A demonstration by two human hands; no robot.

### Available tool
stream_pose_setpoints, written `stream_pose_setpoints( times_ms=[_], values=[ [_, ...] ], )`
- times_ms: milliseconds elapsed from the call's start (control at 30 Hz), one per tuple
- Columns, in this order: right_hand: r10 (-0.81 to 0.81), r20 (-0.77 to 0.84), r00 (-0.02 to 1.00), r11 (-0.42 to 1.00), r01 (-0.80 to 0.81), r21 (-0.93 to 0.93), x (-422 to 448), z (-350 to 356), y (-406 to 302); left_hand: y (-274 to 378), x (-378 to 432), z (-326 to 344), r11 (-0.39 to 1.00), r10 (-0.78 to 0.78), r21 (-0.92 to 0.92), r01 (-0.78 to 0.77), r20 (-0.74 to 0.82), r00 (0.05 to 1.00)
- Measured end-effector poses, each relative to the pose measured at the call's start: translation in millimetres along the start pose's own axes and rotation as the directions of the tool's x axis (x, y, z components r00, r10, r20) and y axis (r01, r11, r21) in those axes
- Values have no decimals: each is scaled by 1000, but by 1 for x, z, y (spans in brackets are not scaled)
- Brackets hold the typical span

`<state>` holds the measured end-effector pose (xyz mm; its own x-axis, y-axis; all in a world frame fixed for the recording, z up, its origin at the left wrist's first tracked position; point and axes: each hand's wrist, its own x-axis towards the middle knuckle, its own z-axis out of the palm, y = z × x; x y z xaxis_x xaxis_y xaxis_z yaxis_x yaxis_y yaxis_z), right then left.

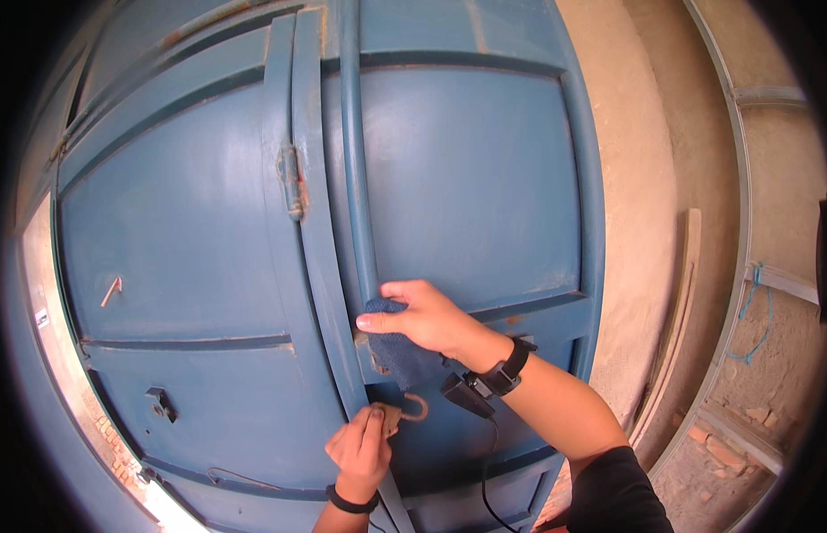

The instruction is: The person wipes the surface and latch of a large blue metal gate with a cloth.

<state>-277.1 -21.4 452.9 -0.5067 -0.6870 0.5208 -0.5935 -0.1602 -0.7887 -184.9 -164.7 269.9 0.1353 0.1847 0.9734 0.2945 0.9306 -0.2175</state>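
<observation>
My right hand (423, 318) presses a dark blue cloth (398, 350) around the lower part of a vertical blue metal pipe (358, 166) on a blue metal door (466, 180). The cloth hangs below the fingers over a crossbar. Lower and to the left, my left hand (362, 446) pinches an old padlock (390, 418) by its body; the curved shackle points right and is not hooked on anything. Both wrists wear black bands, and a black device with a cable hangs at the right one. A worn hinge (290, 183) joins the door frames left of the pipe.
On the left door panel are a small handle (111, 292), a black lock bracket (161, 404) and a bent rod (243, 478). To the right stand a plastered wall (636, 166), a wooden strip (673, 320), a metal frame with blue string (746, 358), and bricks (723, 453).
</observation>
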Motion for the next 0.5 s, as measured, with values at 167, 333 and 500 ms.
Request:
stream_pose_setpoints(
  times_ms=[167,333,500],
  values=[
    [-40,-36,999,999,39,-28,4,3,9,3,-12,-18,998,-58,-4,58,-11,998],
    [-33,7,999,998,33,47,6,-3,14,8,-14,-37,994,-105,-28,105,29,994],
    [173,67,983,965,-183,186,7,-12,2,-1,-25,-39,992,-128,12,128,21,992]
  ],
)
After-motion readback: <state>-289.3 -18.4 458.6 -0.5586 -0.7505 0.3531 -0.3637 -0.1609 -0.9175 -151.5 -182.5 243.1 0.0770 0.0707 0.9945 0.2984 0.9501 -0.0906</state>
